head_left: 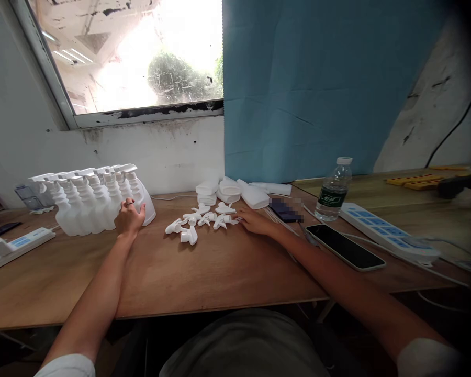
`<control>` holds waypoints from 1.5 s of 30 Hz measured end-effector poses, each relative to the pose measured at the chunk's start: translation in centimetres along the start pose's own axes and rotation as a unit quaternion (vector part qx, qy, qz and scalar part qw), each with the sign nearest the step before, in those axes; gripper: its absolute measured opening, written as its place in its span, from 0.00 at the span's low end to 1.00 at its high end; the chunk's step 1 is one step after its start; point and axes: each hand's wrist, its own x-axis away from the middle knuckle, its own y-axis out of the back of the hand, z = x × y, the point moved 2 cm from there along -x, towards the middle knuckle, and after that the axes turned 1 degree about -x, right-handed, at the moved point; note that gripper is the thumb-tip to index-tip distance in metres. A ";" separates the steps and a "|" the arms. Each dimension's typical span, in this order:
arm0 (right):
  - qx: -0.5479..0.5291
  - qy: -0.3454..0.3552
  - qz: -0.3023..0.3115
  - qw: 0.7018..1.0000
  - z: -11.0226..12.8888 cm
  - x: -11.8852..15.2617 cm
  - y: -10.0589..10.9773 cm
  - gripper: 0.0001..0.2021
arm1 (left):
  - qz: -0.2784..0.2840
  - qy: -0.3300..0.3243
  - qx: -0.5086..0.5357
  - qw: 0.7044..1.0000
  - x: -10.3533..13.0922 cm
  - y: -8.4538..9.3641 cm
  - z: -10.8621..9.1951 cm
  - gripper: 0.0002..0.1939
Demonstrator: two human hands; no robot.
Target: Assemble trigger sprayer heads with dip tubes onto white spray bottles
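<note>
White spray bottles [88,201] stand in a tight row at the left, with spray heads on top. My left hand [129,217] rests against the bottle at the row's right end, fingers curled and thumb apart; whether it grips the bottle is hard to see. Several loose white spray heads [189,235] lie in a pile on the wooden table [204,277]. At the pile's right edge, my right hand [254,221] reaches in with its fingertips together at a small white piece.
White bottles [253,194] lie behind the pile. Rightward are a dark phone [286,209], a second phone [345,246], a water bottle [333,193] and a power strip [388,230] with cables. Another power strip [19,246] sits at the far left.
</note>
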 end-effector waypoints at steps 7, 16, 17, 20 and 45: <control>0.034 0.006 0.011 0.999 -0.2 -0.3 -0.3 0.20 | 0.329 -0.240 0.256 0.877 1.7 -0.7 -3.5 0.21; 0.017 -0.006 -0.013 1.000 -0.1 -0.4 -0.1 0.13 | 0.385 -0.293 0.281 0.829 2.6 -1.9 -3.8 0.23; 0.018 -0.007 -0.012 1.000 -0.1 -0.4 -0.1 0.13 | 0.354 -0.277 0.298 0.842 2.4 -1.9 -3.8 0.22; 0.031 -0.016 0.003 0.999 0.1 -0.5 -0.1 0.13 | 0.265 -0.218 0.377 0.860 2.4 -1.0 -4.8 0.22; -0.134 0.190 -0.137 0.963 9.8 0.0 1.4 0.07 | 0.420 -0.284 0.437 0.743 12.2 0.9 -13.9 0.23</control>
